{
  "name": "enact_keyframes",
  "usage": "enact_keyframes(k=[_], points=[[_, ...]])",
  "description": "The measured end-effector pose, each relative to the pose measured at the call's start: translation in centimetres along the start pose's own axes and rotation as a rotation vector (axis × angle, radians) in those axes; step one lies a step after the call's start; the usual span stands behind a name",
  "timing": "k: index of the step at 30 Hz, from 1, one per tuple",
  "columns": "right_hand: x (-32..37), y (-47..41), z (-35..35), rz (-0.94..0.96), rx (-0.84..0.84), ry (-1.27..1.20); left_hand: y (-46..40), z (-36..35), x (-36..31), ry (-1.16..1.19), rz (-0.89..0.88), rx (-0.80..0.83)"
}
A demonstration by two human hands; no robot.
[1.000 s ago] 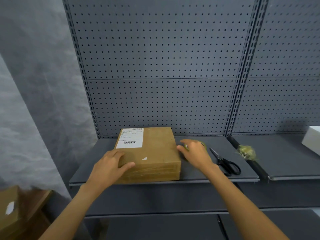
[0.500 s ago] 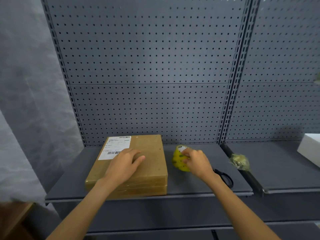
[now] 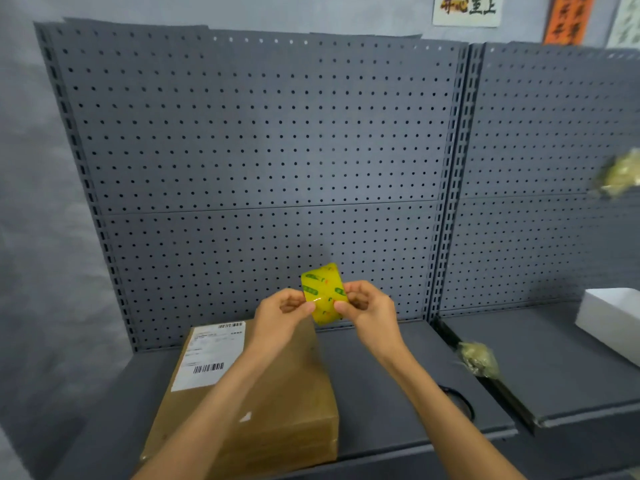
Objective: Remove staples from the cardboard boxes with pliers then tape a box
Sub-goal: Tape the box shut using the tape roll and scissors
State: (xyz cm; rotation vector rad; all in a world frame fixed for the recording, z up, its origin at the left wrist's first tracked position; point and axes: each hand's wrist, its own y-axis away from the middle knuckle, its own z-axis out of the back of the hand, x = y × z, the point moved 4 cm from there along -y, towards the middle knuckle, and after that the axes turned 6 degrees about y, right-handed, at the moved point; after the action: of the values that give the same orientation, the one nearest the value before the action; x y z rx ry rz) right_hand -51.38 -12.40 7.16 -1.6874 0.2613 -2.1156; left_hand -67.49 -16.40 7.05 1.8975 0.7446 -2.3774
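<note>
1. The right hand [image 3: 372, 308] holds the roll of yellow tape [image 3: 323, 293] on its right side, with the fingers curled around the edge and the thumb pressing on the front of the roll
2. The left hand [image 3: 282, 315] pinches the roll on its left side, with the thumb tip on the glossy band near the lower front and the other fingers curled behind
3. The tape roll is in the air between both hands, above the far right corner of the cardboard box [image 3: 277, 403] and in front of the pegboard [image 3: 259, 150]. It has green print on the yellow surface
4. The cardboard box lies flat on the grey shelf [image 3: 381, 393], closed, with a white shipping label [image 3: 209, 355] with barcodes on its far left part. Its top and front side look shiny, as covered with clear tape
5. On the shelf to the right of the box, the black handle loop of scissors [image 3: 459, 401] shows from behind the right forearm
6. A crumpled ball of used tape [image 3: 479, 358] lies at the gap between this shelf and the next one to the right
7. A white box [image 3: 609, 317] stands on the right shelf at the edge of the view
8. Another crumpled yellowish lump [image 3: 620, 174] is visible high at the right, in front of the pegboard, blurred
</note>
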Motion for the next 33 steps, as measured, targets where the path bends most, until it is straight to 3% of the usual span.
enact_keyframes(k=[4, 10, 14, 16, 19, 23, 27, 33], points=[[0.1, -0.8, -0.5, 0.0, 0.032, 0.144, -2.3, 0.8, 0.7, -0.006, -0.03, 0.081], [2.0, -2.4, -0.7, 0.152, 0.024, 0.861, -5.6, 2.5, -0.5, -0.194, -0.195, 0.183], [2.6, -3.0, -2.6, 0.319, 0.214, 0.974, -6.2, 2.4, -1.3, -0.289, -0.286, 0.349], [2.2, -2.8, -3.4, 0.35, 0.232, 0.997, -6.2, 2.1, -1.4, -0.305, -0.32, 0.402], [1.8, -2.3, -3.5, 0.327, 0.142, 0.962, -6.4, 2.6, -1.3, -0.161, -0.303, 0.337], [1.1, -1.9, -2.5, 0.192, 0.007, 0.628, -7.9, 4.2, -0.4, 0.094, -0.157, 0.101], [0.7, -1.3, -1.5, 0.115, -0.073, 0.353, -7.3, 3.2, 2.0, 0.16, -0.024, 0.141], [0.3, -1.7, -0.9, 0.072, -0.107, 0.262, -6.9, 2.0, 4.4, 0.444, 0.316, 0.297]])
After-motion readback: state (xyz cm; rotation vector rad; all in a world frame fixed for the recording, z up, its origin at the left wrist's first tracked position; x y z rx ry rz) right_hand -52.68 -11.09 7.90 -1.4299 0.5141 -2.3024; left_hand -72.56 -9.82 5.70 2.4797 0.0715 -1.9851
